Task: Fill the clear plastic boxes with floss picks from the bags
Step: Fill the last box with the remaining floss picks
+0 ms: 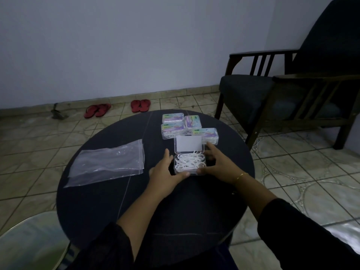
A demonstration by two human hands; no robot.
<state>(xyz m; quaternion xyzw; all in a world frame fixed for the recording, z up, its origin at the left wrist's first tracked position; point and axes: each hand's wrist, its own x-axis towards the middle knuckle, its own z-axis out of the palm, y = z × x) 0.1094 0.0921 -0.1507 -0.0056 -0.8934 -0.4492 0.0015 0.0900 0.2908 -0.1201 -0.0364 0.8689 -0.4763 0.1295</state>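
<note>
An open clear plastic box (190, 173) sits on the round dark table (109, 201), filled with white floss picks (190, 162). Its lid (188, 143) stands up behind it, white label showing. My left hand (165, 170) holds the box's left side, thumb at the front edge. My right hand (216, 162) holds its right side, fingers along the far corner. Several closed, filled boxes (173, 128) lie just behind the open one. Flat, empty-looking clear bags (109, 161) lie to the left.
A dark armchair (288, 90) stands right of the table on the tiled floor. Two pairs of red flip-flops (140, 105) lie by the far wall. A glass-topped surface (33, 240) shows at the bottom left.
</note>
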